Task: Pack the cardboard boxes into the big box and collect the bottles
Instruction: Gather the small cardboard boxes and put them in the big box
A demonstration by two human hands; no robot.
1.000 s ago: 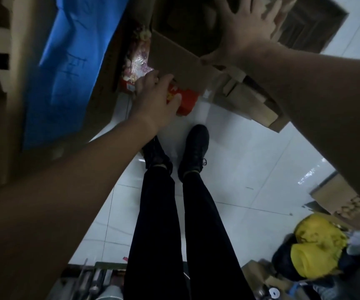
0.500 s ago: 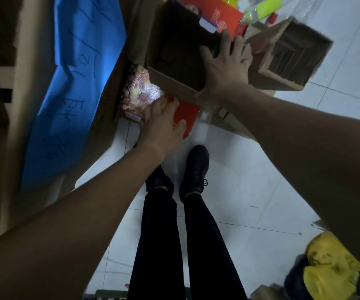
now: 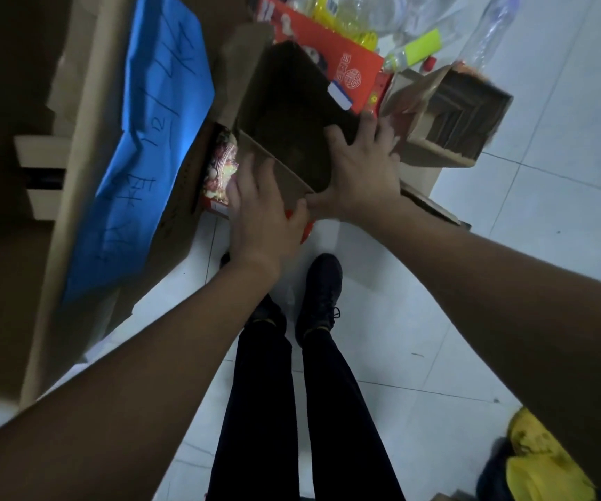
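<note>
An open brown cardboard box [image 3: 284,113] stands on the floor ahead of my feet, its inside dark. My right hand [image 3: 358,171] grips its near right corner, fingers over the rim. My left hand [image 3: 261,207] presses on the box's near wall, fingers spread, over a red packet [image 3: 306,231] beneath it. A smaller cardboard box [image 3: 461,113] with folded cardboard inside sits to the right. Clear plastic bottles [image 3: 400,16] lie behind the boxes at the top.
A large cardboard sheet with a blue paper [image 3: 147,139] leans at the left. A red printed box [image 3: 331,63] lies behind the open box, a bright sweets packet [image 3: 219,171] at its left. A yellow bundle [image 3: 541,461] lies bottom right. My shoes [image 3: 322,287] stand on white tiles.
My right hand has slid from the box's far rim down to its near right corner. My left hand has shifted up from the red packet onto the box's near wall. The view tilted up.
</note>
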